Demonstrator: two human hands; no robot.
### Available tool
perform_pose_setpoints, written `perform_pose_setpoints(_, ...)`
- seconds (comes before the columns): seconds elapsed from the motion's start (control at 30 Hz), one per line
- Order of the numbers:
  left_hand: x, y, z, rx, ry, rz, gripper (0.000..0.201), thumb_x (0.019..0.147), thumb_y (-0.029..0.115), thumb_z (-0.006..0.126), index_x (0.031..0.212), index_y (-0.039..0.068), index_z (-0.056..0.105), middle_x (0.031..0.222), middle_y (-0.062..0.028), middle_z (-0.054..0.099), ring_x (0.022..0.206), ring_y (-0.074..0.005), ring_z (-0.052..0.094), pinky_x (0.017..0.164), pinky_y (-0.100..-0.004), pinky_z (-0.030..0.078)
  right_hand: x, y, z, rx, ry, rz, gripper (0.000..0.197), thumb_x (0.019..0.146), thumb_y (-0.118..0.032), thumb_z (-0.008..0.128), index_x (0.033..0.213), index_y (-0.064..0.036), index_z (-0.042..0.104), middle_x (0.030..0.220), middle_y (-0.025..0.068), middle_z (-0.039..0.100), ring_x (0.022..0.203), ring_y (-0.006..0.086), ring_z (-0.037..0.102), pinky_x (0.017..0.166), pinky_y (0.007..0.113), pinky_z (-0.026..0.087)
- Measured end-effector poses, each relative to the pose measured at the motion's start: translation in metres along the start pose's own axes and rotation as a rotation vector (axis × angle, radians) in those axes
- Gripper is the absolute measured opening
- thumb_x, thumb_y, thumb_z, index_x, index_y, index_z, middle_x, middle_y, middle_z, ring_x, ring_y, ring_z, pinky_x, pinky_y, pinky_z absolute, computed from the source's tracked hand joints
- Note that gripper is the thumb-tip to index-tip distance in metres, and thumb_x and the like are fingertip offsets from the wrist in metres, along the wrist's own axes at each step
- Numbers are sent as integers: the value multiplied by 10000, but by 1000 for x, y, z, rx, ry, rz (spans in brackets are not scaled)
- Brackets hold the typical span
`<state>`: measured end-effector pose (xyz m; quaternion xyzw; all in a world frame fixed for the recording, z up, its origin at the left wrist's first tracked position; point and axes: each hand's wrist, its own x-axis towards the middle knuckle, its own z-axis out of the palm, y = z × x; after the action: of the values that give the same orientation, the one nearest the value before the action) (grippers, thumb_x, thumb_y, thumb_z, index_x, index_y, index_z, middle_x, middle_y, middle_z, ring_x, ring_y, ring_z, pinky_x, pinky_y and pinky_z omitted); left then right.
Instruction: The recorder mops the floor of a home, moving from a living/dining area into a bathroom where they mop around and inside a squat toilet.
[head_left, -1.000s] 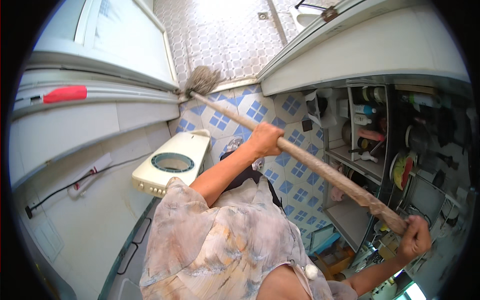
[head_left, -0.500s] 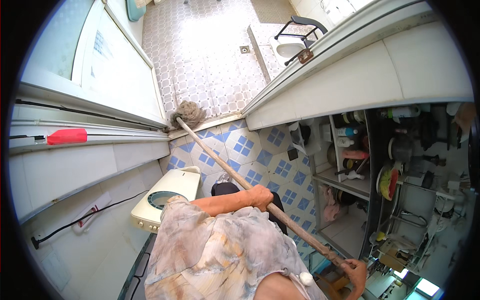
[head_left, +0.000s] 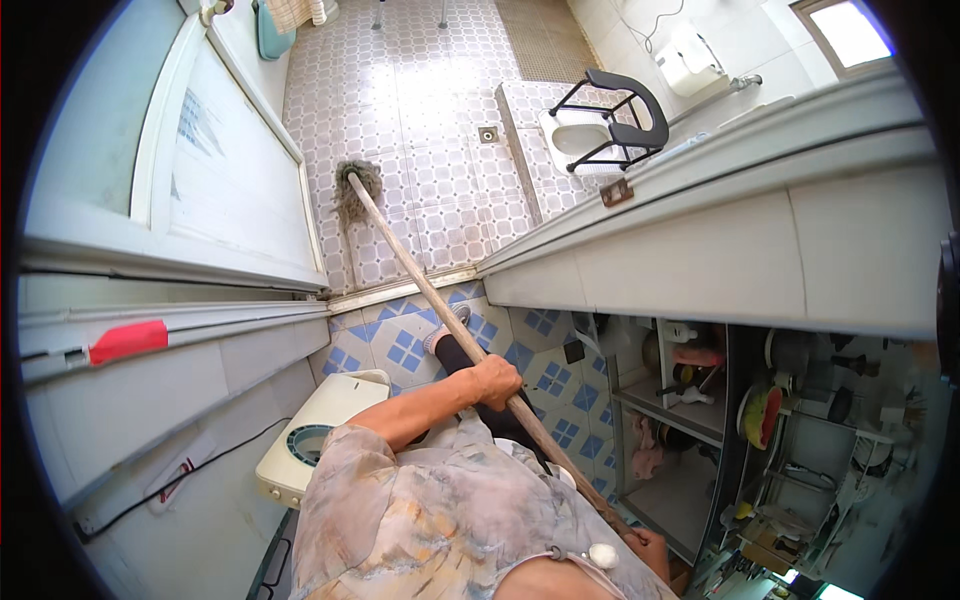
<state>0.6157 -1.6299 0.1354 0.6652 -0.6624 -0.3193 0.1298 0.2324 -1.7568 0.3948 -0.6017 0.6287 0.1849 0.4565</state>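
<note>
A long-handled mop slants across the view from the far left down to the near right. Its grey string head lies on the patterned tile floor beyond the doorway. My left hand is wrapped round the middle of the wooden handle. Near the handle's lower end, my right hand is closed on the wood, its fingers partly hidden. My foot in a shoe stands on the blue-and-white tiles just before the doorsill.
An open white door flanks the doorway on the left. Past the sill, a black-framed commode chair stands over a squat toilet, near a floor drain. A cream appliance is at my left, cluttered shelves at my right.
The mop head has moved from the doorsill farther into the tiled room. Both hands have shifted left with the handle, and my foot has come into view near the sill.
</note>
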Motion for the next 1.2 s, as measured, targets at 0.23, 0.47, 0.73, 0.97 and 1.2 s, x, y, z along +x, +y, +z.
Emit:
perform_pose_setpoints(0.23, 12, -123, -35, 56, -35, -79, 165, 565, 230, 717, 666, 102, 691, 666, -120, 662, 674, -312, 672, 630, -406, 534, 83, -37, 58, 48, -20, -180, 280, 829, -172, 708, 1007, 41, 669, 724, 35, 651, 615, 80, 562, 568, 246, 450)
perform_pose_setpoints(0.47, 10, -246, -60, 74, -41, -109, 161, 552, 198, 717, 699, 136, 693, 700, -83, 673, 714, -266, 669, 693, -395, 489, 98, -190, 119, -317, 59, -147, 367, 804, -283, 728, 1051, -16, 676, 805, 120, 700, 722, 156, 657, 659, 305, 504)
perform_pose_setpoints(0.73, -14, -316, -127, -126, 452, -96, 209, 532, 190, 733, 686, 123, 609, 707, -74, 613, 748, -283, 609, 716, -395, 441, 59, -366, 153, -443, 340, -642, 161, 787, -134, 701, 920, -44, 698, 867, 131, 689, 767, 273, 658, 700, 332, 512)
perform_pose_setpoints(0.97, -31, -374, -233, -223, 619, 27, 260, 664, 251, 753, 609, 103, 547, 604, -77, 539, 615, -288, 554, 594, -396, 413, 12, -530, 157, -437, 745, -806, 88, 791, -30, 631, 872, -7, 657, 814, 122, 663, 740, 269, 627, 670, 332, 506)
perform_pose_setpoints(1.2, -5, -429, -323, -324, 675, 56, 256, 685, 229, 744, 601, 89, 547, 589, -106, 556, 576, -323, 564, 560, -416, 426, 39, -629, 165, -164, 1438, -1317, 358, 933, -148, 403, 1235, 25, 486, 1241, 244, 524, 1122, 362, 522, 969, 466, 418)
